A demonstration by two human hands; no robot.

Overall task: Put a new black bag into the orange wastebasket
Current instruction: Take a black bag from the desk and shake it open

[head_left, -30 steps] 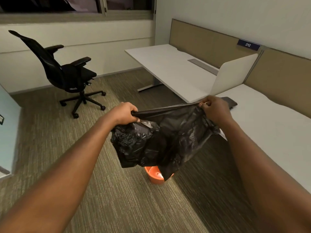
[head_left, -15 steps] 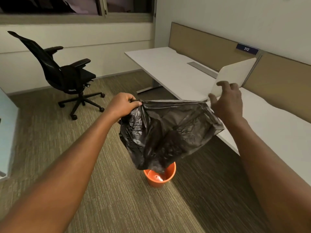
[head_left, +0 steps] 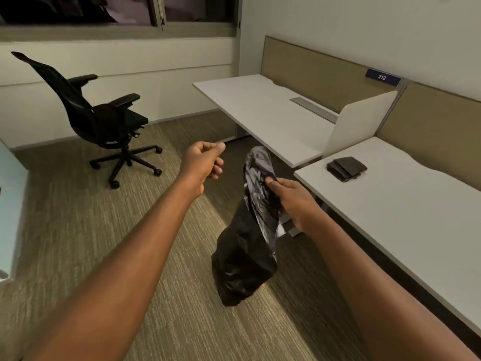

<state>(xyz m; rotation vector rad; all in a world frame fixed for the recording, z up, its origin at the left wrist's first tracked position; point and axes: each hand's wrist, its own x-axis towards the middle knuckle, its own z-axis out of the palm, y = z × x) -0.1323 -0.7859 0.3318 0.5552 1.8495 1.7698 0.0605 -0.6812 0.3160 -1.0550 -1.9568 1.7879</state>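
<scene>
A crumpled black bag [head_left: 244, 246] hangs down over the carpet in the middle of the view. My right hand [head_left: 289, 199] pinches it near its upper edge, beside the desk's front edge. My left hand [head_left: 205, 162] is up and to the left of the bag, apart from it, fingers curled with nothing in them. The orange wastebasket is hidden behind the hanging bag; only a tiny orange glint shows at the bag's lower right.
Two white desks [head_left: 406, 204] with beige partitions run along the right; a stack of folded dark bags [head_left: 346, 168] lies on the nearer one. A black office chair [head_left: 104, 121] stands at the back left. A pale cabinet edge [head_left: 10, 204] is at far left.
My left hand has let go of the bag and pulled away. My right hand, open half a second ago, now grips the bag, which hangs down narrow over the wastebasket.
</scene>
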